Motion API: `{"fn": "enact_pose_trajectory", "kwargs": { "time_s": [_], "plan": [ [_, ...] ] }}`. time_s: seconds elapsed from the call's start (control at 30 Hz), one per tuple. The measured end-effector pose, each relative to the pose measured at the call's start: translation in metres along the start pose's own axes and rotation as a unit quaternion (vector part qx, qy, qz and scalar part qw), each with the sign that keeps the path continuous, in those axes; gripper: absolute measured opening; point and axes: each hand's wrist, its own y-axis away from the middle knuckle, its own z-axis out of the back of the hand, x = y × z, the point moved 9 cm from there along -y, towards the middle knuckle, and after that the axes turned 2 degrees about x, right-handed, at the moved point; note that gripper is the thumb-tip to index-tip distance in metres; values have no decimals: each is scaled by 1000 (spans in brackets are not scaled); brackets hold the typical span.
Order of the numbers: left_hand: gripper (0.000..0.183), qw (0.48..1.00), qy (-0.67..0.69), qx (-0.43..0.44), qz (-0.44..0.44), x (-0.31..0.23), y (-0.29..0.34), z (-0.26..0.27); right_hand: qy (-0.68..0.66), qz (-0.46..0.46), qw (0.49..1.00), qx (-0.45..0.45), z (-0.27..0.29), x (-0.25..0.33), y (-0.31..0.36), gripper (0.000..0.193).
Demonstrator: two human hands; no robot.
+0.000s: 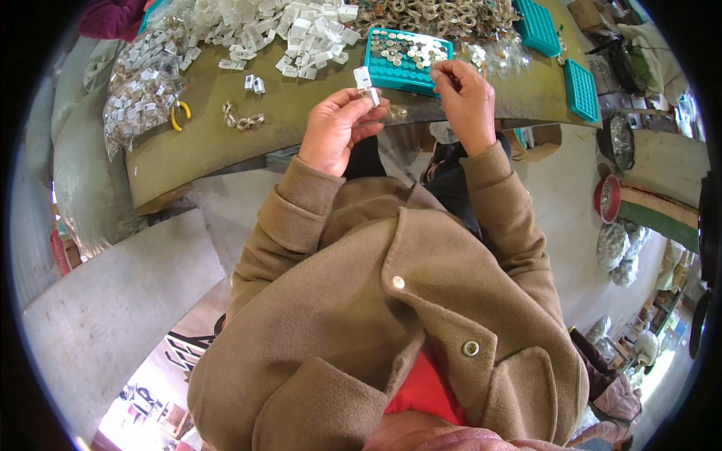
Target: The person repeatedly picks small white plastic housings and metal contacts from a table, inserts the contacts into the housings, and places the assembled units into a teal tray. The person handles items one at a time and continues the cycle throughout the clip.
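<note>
My left hand (337, 128) is closed on a small white plastic case (363, 77), held upright between thumb and fingers at the table's near edge. A second white part of it shows by the fingertips. Over the right edge of a teal tray (402, 85) is my right hand (468, 101), its thumb and fingertips pinched together. Whatever lies in that pinch is too small to make out. Silvery round discs (391, 52), like button cells, sit in the tray's round pockets, and several lie loose at its right side.
White plastic cases (316, 34) are heaped on the olive table (293, 105), beside coiled wires (436, 15). Bagged parts (143, 105) and yellow-handled pliers (179, 116) lie at the left. A wire bundle (242, 119) rests nearer. More teal trays (581, 89) stand right. A purple sleeve (111, 19) shows far left.
</note>
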Motion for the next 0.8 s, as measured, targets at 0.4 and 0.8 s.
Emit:
{"fn": "enact_pose_trajectory", "kwargs": {
  "time_s": [0.4,0.8],
  "plan": [
    [20,998,-24,27,46,25,-9,-14,155,106,982,10,-25,13,-12,7],
    [27,999,35,5,38,6,-15,-2,110,105,987,46,-46,24,-22,19]
  ]
}}
